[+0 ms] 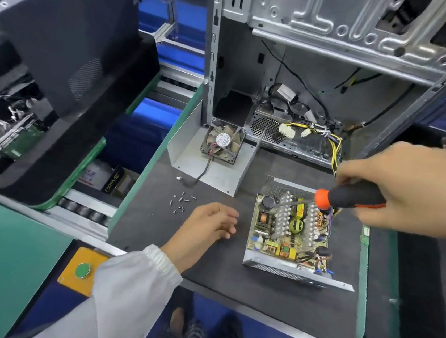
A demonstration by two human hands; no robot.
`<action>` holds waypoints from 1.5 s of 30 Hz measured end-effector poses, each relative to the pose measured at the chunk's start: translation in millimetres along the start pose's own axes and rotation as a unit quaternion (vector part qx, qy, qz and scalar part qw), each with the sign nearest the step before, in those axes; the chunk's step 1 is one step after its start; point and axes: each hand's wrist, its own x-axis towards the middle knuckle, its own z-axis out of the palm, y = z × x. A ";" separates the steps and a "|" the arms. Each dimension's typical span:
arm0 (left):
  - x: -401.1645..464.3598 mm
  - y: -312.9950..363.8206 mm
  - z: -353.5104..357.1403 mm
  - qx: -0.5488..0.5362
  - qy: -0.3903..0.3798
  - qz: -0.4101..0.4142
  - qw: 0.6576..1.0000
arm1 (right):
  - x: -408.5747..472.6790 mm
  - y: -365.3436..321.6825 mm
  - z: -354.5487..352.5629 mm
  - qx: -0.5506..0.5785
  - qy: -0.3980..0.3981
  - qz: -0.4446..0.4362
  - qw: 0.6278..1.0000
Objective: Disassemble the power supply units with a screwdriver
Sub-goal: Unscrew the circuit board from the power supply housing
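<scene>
currently the black-and-orange-handled screwdriver [349, 197] is gripped in the curled fingers of the right hand [414, 190], its shaft angled over the open grey metal power supply unit [291, 230] on the dark mat [221, 274]. nothing is held by the left hand [207, 226], which is rested on the mat with relaxed fingers beside the unit, near small loose silver screws [180, 201].

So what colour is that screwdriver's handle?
Black with an orange collar, on the screwdriver handle, seen from the head view.

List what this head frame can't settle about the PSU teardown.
- Screwdriver tip: blurred shaft over the power supply board; which screw it meets is unreadable.
- Right hand: wrist cut off by the right edge.
- Loose screws: too small to count.
- Fan label: too small to read.
</scene>
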 end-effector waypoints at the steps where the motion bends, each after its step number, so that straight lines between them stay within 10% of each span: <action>1: -0.1 0.0 -1.4 0.049 -0.003 0.005 0.999 | 4.9 -11.6 -1.0 0.003 -0.034 -0.009 0.999; 8: -0.9 -6.9 -9.7 0.420 -0.074 0.179 0.887 | 24.8 -52.6 7.0 -0.015 -0.147 -0.011 0.989; 45: -1.8 -25.3 6.7 0.490 -0.014 0.219 0.844 | 32.3 -76.9 5.7 -0.096 -0.162 -0.042 0.981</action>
